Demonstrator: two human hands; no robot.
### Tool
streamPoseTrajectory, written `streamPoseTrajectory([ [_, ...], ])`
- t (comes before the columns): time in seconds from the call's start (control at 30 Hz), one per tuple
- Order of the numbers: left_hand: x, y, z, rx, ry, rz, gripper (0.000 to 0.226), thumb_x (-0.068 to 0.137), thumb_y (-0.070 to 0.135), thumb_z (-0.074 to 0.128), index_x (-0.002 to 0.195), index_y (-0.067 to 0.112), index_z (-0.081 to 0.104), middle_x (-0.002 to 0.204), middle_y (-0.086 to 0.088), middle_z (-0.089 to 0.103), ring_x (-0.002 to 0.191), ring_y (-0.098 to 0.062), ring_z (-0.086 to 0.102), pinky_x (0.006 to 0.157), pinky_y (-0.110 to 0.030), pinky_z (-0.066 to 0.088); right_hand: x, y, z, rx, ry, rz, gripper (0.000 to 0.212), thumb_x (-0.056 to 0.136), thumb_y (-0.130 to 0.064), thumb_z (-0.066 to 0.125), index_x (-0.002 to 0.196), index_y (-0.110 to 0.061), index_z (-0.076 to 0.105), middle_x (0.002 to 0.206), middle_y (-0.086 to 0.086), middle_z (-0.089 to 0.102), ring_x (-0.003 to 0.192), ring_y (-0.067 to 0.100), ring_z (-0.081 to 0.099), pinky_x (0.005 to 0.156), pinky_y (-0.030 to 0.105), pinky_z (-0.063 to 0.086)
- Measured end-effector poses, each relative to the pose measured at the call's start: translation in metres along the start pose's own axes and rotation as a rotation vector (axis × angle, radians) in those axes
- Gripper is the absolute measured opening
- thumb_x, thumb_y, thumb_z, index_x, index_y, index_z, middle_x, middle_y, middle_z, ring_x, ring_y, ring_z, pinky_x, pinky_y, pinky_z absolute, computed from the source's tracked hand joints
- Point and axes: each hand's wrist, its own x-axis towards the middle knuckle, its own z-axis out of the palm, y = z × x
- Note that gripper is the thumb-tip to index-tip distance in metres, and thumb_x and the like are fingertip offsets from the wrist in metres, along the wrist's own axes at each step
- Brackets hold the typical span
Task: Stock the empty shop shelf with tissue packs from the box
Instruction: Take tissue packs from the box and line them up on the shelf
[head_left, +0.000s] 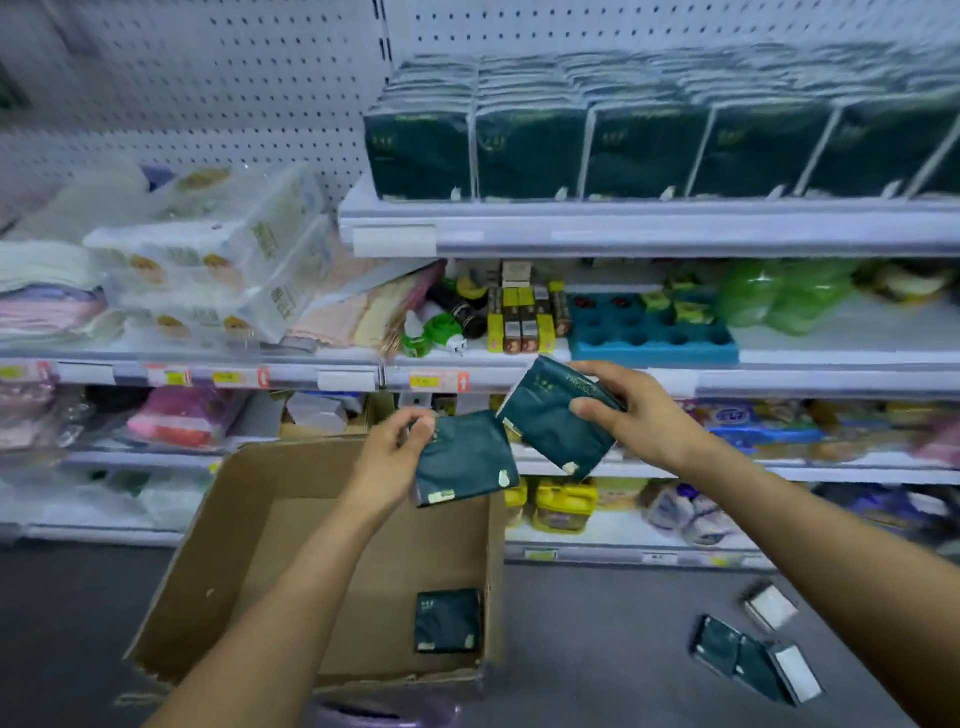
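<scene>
My left hand (397, 447) pinches the upper left corner of a dark green tissue pack (465, 460) above the cardboard box (260, 561). A second dark green tissue pack (550, 415), tilted, is gripped by my right hand (628, 410) a little higher and to the right. One more green pack (448, 621) lies flat in the box's right front corner. The top shelf (649, 226) on the right holds several rows of the same green packs (644, 140), set between white dividers.
Several green and white packs (753, 649) lie loose on the grey floor at the right. White paper-roll bundles (218, 254) fill the left shelf. A blue tray (649, 330), small bottles and green bags sit on the middle shelf; lower shelves are full of mixed goods.
</scene>
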Motion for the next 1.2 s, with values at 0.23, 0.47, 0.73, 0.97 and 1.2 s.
streamPoseTrajectory([
  [0.23,0.007,0.094,0.09,0.093,-0.084,0.137,0.024,0.103,0.031,0.047,0.097,0.015,0.065,0.093,-0.009,0.067,0.09,-0.023,0.062,0.075,-0.034,0.043,-0.045,0.001,-0.128,-0.014,0.097,-0.051,0.03,0.091,-0.011,0.065,0.117,-0.026,0.062,0.106,-0.007,0.069,0.091,0.0,0.066,0.072,0.018,0.054],
  [0.47,0.009,0.191,0.226,0.023,-0.108,0.243,0.023,0.103,0.026,0.046,0.102,0.017,0.067,0.098,0.001,0.068,0.092,-0.016,0.063,0.071,-0.02,0.047,-0.086,0.028,-0.289,-0.209,0.214,-0.083,0.015,0.087,-0.009,0.069,0.099,-0.017,0.065,0.09,-0.001,0.069,0.079,0.004,0.062,0.071,0.02,0.05],
  [0.73,0.015,0.273,0.34,-0.008,-0.106,0.344,0.023,0.103,0.029,0.046,0.099,0.021,0.067,0.097,-0.001,0.069,0.094,-0.022,0.063,0.075,-0.035,0.047,-0.102,0.05,-0.449,-0.366,0.38,-0.168,0.016,0.088,-0.012,0.069,0.104,-0.013,0.065,0.098,0.001,0.065,0.091,0.013,0.061,0.08,0.026,0.047],
  [0.97,0.033,0.32,0.38,-0.005,-0.136,0.384,0.025,0.102,0.039,0.045,0.099,0.028,0.067,0.099,-0.01,0.068,0.095,-0.036,0.061,0.083,-0.05,0.05,-0.069,0.074,-0.533,-0.517,0.622,-0.193,0.031,0.085,-0.017,0.072,0.115,-0.011,0.067,0.111,0.004,0.06,0.104,0.014,0.05,0.091,0.021,0.034],
  [1.2,0.067,0.345,0.402,-0.019,-0.178,0.424,0.023,0.102,0.035,0.047,0.098,0.026,0.068,0.099,0.004,0.068,0.099,-0.021,0.062,0.09,-0.045,0.049,-0.018,0.092,-0.554,-0.659,0.568,-0.138,0.032,0.086,-0.021,0.072,0.117,-0.018,0.067,0.121,0.012,0.052,0.118,0.029,0.045,0.103,0.041,0.038],
])
